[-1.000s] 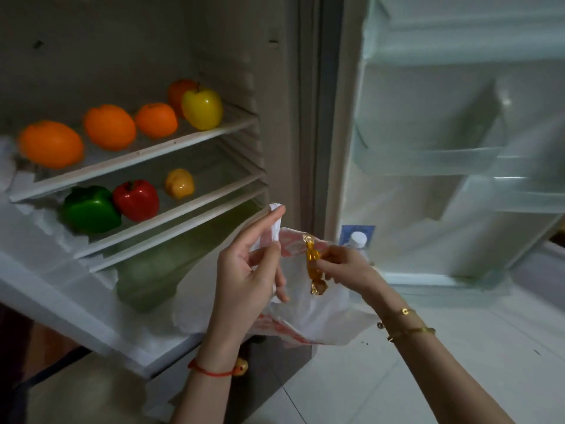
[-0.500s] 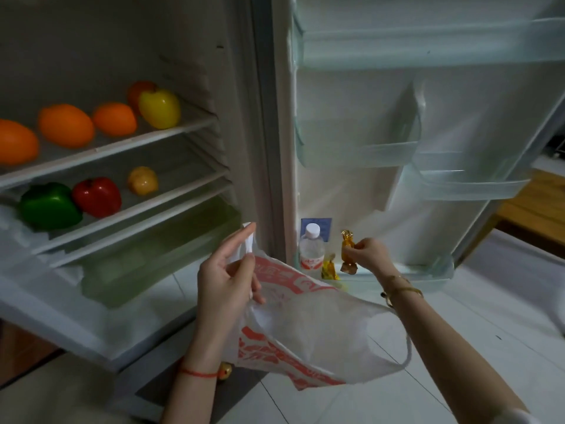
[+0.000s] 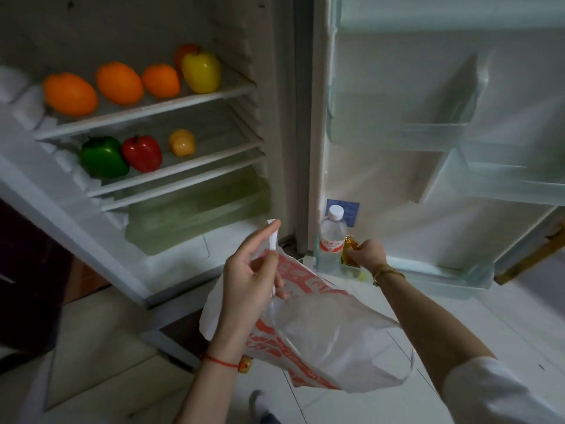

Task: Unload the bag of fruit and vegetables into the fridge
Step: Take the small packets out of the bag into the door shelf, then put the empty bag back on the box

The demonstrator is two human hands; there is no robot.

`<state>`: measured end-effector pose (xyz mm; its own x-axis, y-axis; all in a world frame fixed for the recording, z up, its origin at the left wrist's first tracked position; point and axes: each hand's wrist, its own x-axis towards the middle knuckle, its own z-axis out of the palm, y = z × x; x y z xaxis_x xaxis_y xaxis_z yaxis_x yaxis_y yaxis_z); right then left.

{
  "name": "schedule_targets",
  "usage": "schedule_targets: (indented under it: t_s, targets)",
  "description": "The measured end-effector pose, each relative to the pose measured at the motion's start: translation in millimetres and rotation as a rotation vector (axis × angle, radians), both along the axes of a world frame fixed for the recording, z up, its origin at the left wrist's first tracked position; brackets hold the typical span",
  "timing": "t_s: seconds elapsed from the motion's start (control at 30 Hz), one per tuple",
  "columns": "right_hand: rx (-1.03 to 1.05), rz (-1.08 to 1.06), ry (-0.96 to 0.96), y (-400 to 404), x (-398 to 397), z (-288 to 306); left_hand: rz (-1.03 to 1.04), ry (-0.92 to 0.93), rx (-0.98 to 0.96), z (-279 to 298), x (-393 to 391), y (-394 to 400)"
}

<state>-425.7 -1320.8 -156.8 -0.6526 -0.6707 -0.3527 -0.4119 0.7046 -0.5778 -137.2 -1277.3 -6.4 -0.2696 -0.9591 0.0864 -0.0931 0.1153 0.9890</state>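
Note:
My left hand [image 3: 253, 270] grips the handle of a white plastic bag with red print [image 3: 321, 328], which hangs limp in front of the open fridge. My right hand [image 3: 367, 254] holds a small amber packet [image 3: 348, 250] down inside the bottom door bin [image 3: 428, 275], right beside a water bottle [image 3: 332, 232]. On the top shelf [image 3: 153, 111] lie three oranges and a yellow pepper [image 3: 201, 71]. The shelf below holds a green pepper [image 3: 103, 157], a red pepper [image 3: 142, 153] and a small yellow fruit [image 3: 182, 142].
A greenish crisper drawer [image 3: 195, 212] sits under the shelves. The open door at right carries several see-through bins [image 3: 397, 133]. White tiled floor [image 3: 458, 316] lies below, and a wooden edge [image 3: 532, 249] shows at far right. A dark cabinet stands at left.
My right hand has carried the amber packet from in front of the bag rightward and down into the bottom door bin beside the bottle. The bag has sagged lower in my left hand.

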Motion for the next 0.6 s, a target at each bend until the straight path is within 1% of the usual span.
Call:
schedule_targets:
  t_s: [0.1,0.27,0.33,0.47,0.53,0.6]
  targets:
    - [0.014,0.007,0.001,-1.3,-2.8,-5.6,0.009,0.000,0.011,-2.1,-2.6,1.2]
    - [-0.001,0.030,0.032,1.4,-7.2,1.2,0.019,-0.006,0.021,-4.5,-6.3,-0.9]
    - [-0.036,0.028,0.037,7.2,-9.8,8.7,0.026,0.007,0.020,-4.4,-5.7,-1.1]
    - [-0.113,0.066,0.105,32.9,-13.8,32.7,0.052,0.046,0.008,-3.8,0.4,-2.0]
    - [-0.050,0.147,0.126,50.1,-14.1,45.2,0.068,0.056,0.003,-3.0,3.4,-1.0]
    - [0.051,0.232,0.089,67.3,-10.8,57.4,0.099,0.054,0.009,-1.1,6.7,1.5]
